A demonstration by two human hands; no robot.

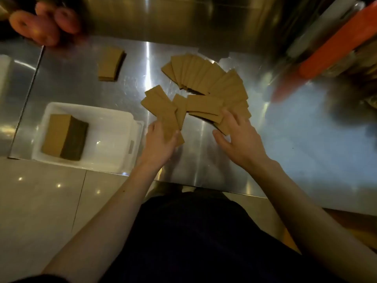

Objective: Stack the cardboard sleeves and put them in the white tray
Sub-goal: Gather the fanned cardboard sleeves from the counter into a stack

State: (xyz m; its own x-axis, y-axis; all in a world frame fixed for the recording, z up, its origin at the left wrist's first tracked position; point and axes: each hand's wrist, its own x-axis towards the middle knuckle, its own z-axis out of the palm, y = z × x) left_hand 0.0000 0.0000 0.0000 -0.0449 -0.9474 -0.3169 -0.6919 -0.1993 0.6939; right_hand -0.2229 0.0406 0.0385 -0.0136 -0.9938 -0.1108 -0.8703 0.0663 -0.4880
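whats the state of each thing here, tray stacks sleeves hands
white tray: holds one stack
stack in tray: squared up, lying flat
small stack: on the table, outside tray
loose sleeves: fanned out, overlapping, unstacked
left hand: holds a few splayed sleeves
right hand: fingers spread, rests on loose sleeves

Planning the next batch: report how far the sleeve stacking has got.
Done: one stack sits in the white tray. In hand: the left hand grips a few sleeves; the right hand rests on the fanned pile. Left: that pile and a small stack on the steel table need stacking and traying.
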